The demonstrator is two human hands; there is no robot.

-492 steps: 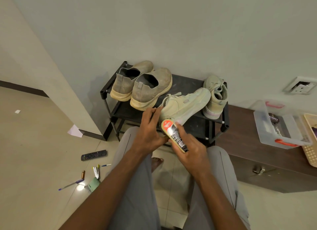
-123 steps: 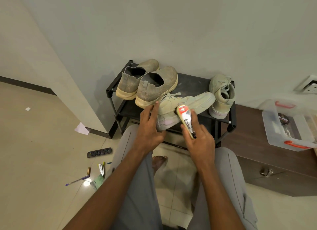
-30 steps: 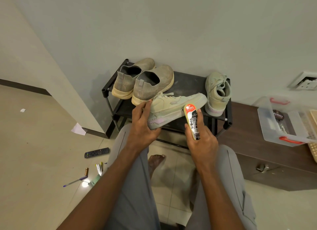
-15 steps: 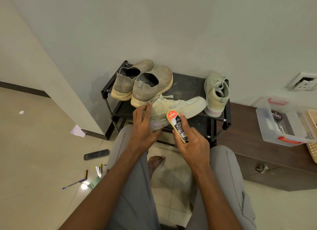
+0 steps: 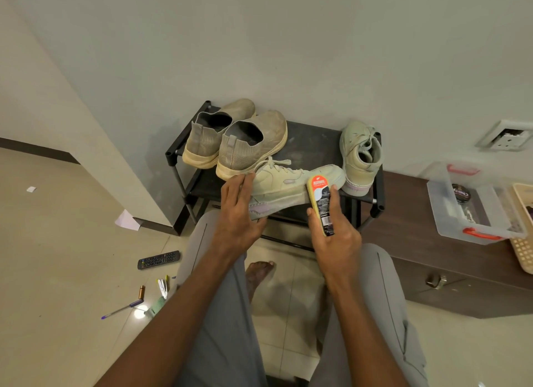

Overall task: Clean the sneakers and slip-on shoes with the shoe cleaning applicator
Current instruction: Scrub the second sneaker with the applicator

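head view | looks down-forward | close over shoe rack point(image 5: 317, 138)

A plain pale wall point(image 5: 288, 46) is seen beyond the grip, and a black metal shoe rack point(image 5: 311, 144) is set against it. To the left of the grip, a cream wall corner point(image 5: 57, 121) with a dark skirting point(image 5: 37, 150) is met by a glossy beige tiled floor point(image 5: 57, 257), on which a bright lamp glare point(image 5: 140, 313) is reflected. To the right, a dark wooden cabinet point(image 5: 432, 271) is placed, with a wall socket point(image 5: 507, 138) above it.
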